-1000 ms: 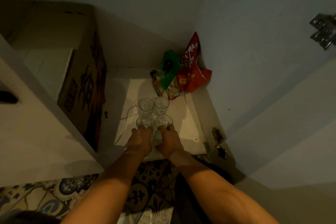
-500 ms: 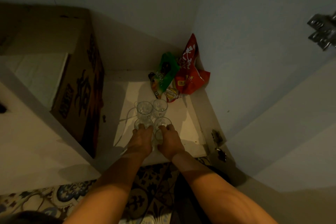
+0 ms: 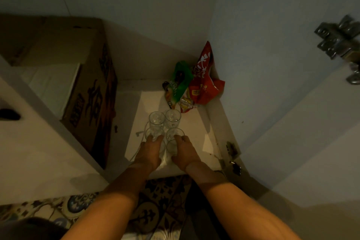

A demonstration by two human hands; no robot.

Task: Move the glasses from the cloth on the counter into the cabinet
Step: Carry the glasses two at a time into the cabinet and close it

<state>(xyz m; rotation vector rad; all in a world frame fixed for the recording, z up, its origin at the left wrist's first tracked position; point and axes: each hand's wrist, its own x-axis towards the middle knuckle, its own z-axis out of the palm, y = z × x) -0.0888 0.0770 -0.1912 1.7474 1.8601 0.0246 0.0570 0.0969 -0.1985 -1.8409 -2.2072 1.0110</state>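
Several clear glasses stand close together on the white cabinet floor [image 3: 196, 130]. Two stand at the back: the back-left glass [image 3: 156, 119] and the back-right glass [image 3: 172, 117]. My left hand [image 3: 150, 152] is wrapped around a front-left glass [image 3: 153, 133], fingertips on its rim. My right hand [image 3: 184, 152] grips a front-right glass [image 3: 174, 134], and another glass [image 3: 171, 147] shows between my hands. Both glasses rest on or just above the floor; I cannot tell which. The cloth and the counter are out of view.
A brown cardboard box [image 3: 91, 99] fills the cabinet's left side. Red and green snack bags [image 3: 196, 84] lean in the back right corner. The open cabinet door [image 3: 292, 142] with a metal hinge [image 3: 339, 39] stands at right. Patterned floor tiles [image 3: 155, 210] lie below.
Both hands stay on the front glasses, almost still. The view has shifted slightly; the glasses keep their places.
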